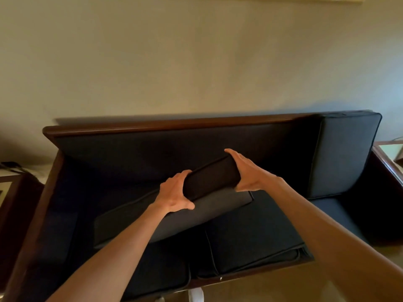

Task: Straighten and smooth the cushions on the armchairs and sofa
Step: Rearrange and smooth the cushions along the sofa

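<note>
step: repositioning back cushion [209,182] above sofa [152,127] seat | left hand [174,192] and right hand [246,171] gripping its ends | next: standing it against sofa backrest, likely

**Two bare arms and hands, seen from the wearer's own viewpoint**

Two forearms enter from the bottom edge of the view, one from the lower left, one from the lower right. Both are bare from as far up as the view shows down to the wrist: no sleeve or cuff covers them. The left hand [175,194] and right hand [246,171] are uncovered too, without gloves. The wrists and fingers look unadorned in this dim, warm light. The arms are slim, the fingers long, and the knuckles and tendons show faintly.
</note>
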The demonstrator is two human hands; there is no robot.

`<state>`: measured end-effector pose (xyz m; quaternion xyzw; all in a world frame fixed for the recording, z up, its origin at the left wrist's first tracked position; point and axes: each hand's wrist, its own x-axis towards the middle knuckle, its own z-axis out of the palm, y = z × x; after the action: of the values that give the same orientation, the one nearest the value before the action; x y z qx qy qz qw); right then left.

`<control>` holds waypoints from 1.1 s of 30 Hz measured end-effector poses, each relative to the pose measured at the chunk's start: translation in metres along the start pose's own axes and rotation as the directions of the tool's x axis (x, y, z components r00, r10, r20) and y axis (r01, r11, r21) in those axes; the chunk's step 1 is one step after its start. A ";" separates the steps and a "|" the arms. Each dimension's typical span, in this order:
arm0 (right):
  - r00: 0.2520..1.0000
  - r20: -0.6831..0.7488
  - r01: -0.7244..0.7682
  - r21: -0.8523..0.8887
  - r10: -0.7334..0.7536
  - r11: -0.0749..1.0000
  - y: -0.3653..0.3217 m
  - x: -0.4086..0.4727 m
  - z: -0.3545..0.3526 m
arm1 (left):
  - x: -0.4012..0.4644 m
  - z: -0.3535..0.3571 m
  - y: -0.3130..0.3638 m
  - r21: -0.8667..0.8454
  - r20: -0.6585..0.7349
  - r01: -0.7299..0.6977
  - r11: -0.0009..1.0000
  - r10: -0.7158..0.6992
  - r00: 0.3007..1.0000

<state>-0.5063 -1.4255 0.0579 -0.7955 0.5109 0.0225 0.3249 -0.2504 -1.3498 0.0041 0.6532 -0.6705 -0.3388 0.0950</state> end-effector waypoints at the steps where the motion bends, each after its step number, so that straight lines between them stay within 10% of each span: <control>1: 1.000 -0.006 -0.024 -0.098 0.024 0.995 -0.003 0.001 0.001 | 0.003 0.001 -0.001 0.021 0.009 -0.006 1.000 0.006 1.000; 4: 0.999 -0.052 -0.022 -0.622 -0.013 0.783 -0.025 0.006 0.009 | 0.007 0.004 -0.003 0.099 0.003 -0.028 0.995 0.028 1.000; 7: 0.995 0.067 0.097 -0.788 -0.072 0.608 -0.055 0.021 0.036 | 0.005 0.017 -0.006 0.101 -0.059 -0.038 0.994 0.044 0.997; 33: 0.997 0.073 0.047 -0.650 0.001 0.759 -0.185 0.139 0.067 | -0.001 -0.123 -0.205 0.379 -0.088 0.005 0.925 0.031 0.996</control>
<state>-0.2666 -1.4507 0.0453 -0.8639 0.4498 0.2218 0.0464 -0.0137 -1.3725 -0.0217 0.6698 -0.7224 -0.1719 0.0003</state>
